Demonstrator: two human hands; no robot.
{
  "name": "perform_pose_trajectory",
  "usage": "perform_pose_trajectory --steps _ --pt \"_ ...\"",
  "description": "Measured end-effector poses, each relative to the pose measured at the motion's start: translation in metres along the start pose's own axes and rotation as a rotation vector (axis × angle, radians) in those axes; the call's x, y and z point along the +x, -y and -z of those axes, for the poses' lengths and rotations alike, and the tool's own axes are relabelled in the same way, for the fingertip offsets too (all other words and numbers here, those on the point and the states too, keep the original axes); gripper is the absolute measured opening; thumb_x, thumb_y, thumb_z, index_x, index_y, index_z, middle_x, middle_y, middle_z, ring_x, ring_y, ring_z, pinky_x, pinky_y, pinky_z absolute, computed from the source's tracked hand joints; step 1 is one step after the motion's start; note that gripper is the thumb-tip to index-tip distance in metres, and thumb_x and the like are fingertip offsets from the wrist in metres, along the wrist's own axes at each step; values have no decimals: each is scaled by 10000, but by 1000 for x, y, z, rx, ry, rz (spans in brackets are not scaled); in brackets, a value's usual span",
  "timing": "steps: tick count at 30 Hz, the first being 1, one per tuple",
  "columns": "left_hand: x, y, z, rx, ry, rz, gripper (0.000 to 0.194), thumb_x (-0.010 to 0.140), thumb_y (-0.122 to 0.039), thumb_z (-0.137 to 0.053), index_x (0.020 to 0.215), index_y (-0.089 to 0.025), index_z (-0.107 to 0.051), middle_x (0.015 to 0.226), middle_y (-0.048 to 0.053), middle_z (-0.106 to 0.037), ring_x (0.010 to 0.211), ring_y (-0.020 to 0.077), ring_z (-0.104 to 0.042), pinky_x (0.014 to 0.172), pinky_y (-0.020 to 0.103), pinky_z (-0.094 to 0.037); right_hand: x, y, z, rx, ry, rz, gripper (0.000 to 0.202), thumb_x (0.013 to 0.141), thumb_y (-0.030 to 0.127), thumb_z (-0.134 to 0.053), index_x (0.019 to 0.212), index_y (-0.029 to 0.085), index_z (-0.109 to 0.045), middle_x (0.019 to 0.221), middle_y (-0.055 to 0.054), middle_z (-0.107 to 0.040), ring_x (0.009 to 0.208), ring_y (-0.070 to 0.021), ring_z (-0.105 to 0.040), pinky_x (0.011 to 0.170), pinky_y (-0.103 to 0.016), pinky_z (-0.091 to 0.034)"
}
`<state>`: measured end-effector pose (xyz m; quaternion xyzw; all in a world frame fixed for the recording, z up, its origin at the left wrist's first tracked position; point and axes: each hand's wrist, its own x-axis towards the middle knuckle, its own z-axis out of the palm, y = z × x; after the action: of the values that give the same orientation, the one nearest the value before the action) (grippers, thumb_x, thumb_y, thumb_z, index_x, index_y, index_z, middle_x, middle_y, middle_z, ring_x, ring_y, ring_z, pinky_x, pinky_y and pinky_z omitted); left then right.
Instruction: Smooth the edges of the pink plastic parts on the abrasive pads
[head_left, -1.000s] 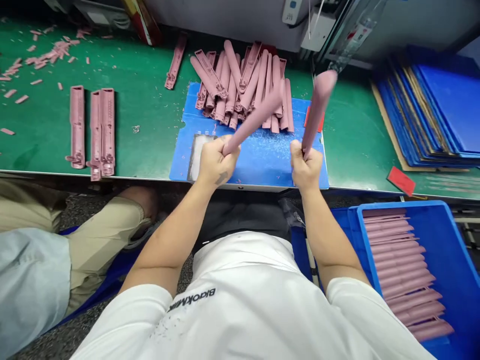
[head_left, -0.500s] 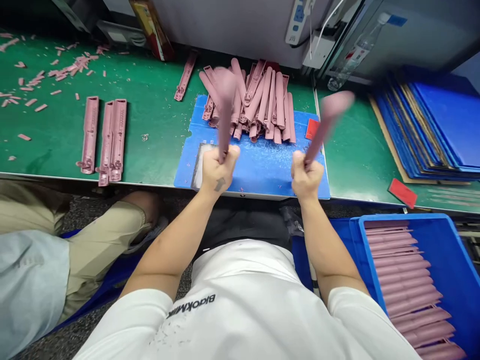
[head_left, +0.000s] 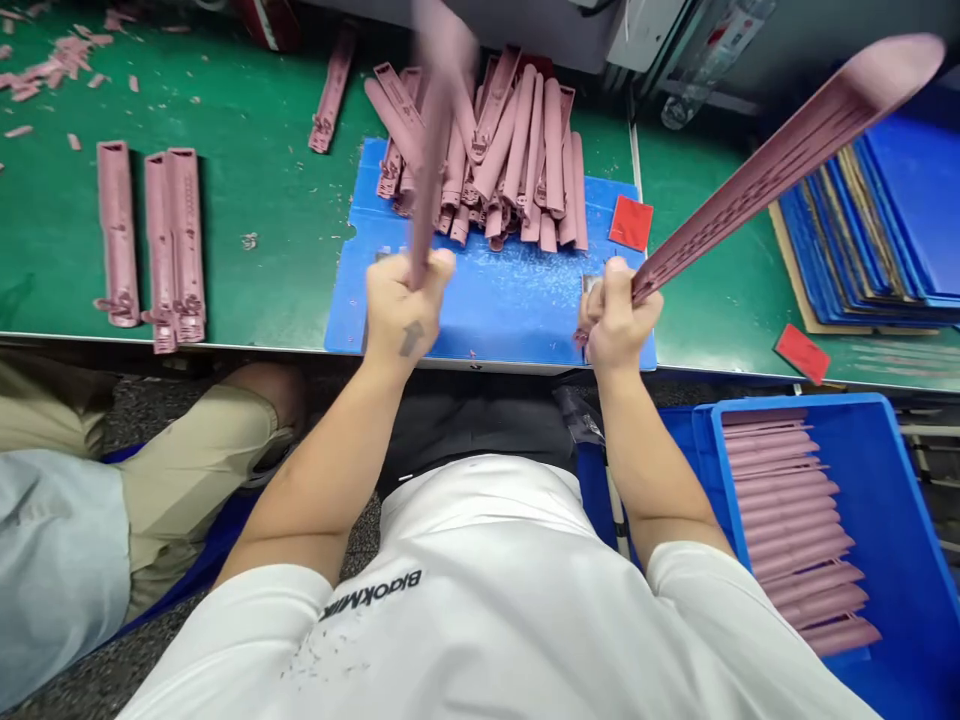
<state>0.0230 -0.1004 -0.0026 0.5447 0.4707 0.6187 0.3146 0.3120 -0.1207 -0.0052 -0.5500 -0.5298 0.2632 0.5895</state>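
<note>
The right hand (head_left: 622, 315) grips a pink strip (head_left: 780, 180) slanting away rightward; the left hand (head_left: 405, 305) clasps a blurred second strip (head_left: 431, 170), pointing ahead. Beyond, nearer the left, lies the pile (head_left: 514, 160).

Held pieces (head_left: 757, 190), both: dusty pink. Piled pieces (head_left: 517, 150): same pink on my remote feed. Mat (head_left: 517, 310): bright blue, white-flecked. Bench (head_left: 262, 285): green. Small card (head_left: 631, 222): plain red. Bin (head_left: 889, 500): blue. Stacked boards (head_left: 915, 205): blue, tan-striped edges. Shirt (head_left: 480, 600): white, black lettering. My left hand (head_left: 400, 305): dark arrow mark.
</note>
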Motion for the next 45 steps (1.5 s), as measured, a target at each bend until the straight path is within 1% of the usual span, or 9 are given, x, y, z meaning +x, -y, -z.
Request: perform_pose_trajectory --steps 2,7,14,21,24,30,35,40,45 --pt "-2 -3 -2 7 -53 -20 796 1088 -618 -855 613 -230 -347 589 -12 -289 550 137 -284 544 356 -232 0 -2 0 -65 -66 51 816 1043 937 -748 709 281 -395 683 40 -289 609 -138 -386 553 -310 -389" --pt "-7 -8 3 -95 19 -14 740 1071 -513 -835 636 -233 -306 583 -20 -282 506 112 -282 503 340 -204 -1 -6 2 -24 -132 49 802 1073 967 -669 747 292 -383 673 54 -258 545 -136 -385 512 -312 -344" --pt "18 11 25 -314 -475 -38 607 985 -393 -746 799 -288 -178 658 -100 -27 490 66 -9 435 264 -60 7 -18 36 140 -303 73 756 1131 860 -681 777 327 -279 624 114 -118 439 -103 -184 408 -318 -232" --pt "20 18 27 -316 -411 -56 540 1092 -232 -651 852 -292 -171 710 -82 -40 490 73 -44 431 269 -81 18 -20 38 235 -300 80 740 1097 740 -796 782 329 -267 576 105 -157 428 -91 -163 380 -302 -243" --pt "18 8 27 -307 -376 -20 529 1007 -245 -650 820 -293 -157 688 -81 -39 505 81 -17 431 286 -37 13 -14 39 235 -350 93 721 1093 672 -827 786 323 -275 584 104 -158 421 -85 -155 384 -289 -223" --pt "18 3 27 -367 -355 -56 593 903 -302 -756 754 -287 -182 690 -84 -23 466 54 -31 406 266 -21 9 -22 47 193 -217 55 668 1182 750 -678 830 330 -295 603 94 -181 437 -109 -244 410 -301 -339" --pt "20 10 28 -402 -352 -88 623 900 -335 -792 759 -297 -187 658 -99 -36 442 43 -8 391 248 7 9 -16 40 172 -350 112 669 1186 681 -705 832 340 -252 622 123 -132 457 -84 -149 410 -294 -243" --pt "16 2 26 -438 -385 -79 417 914 -216 -612 735 -309 -246 671 -99 -56 467 59 9 396 222 -15 6 -6 37 130 -390 6 651 1245 685 -578 847 325 -210 638 119 -113 480 -76 -133 432 -252 -232" --pt "14 4 26 -419 -304 -74 458 962 -124 -584 732 -302 -230 693 -97 -43 443 53 -26 410 189 -60 7 3 35 206 -471 -182 535 1304 480 -462 854 320 -219 643 98 -123 487 -95 -136 417 -228 -224"
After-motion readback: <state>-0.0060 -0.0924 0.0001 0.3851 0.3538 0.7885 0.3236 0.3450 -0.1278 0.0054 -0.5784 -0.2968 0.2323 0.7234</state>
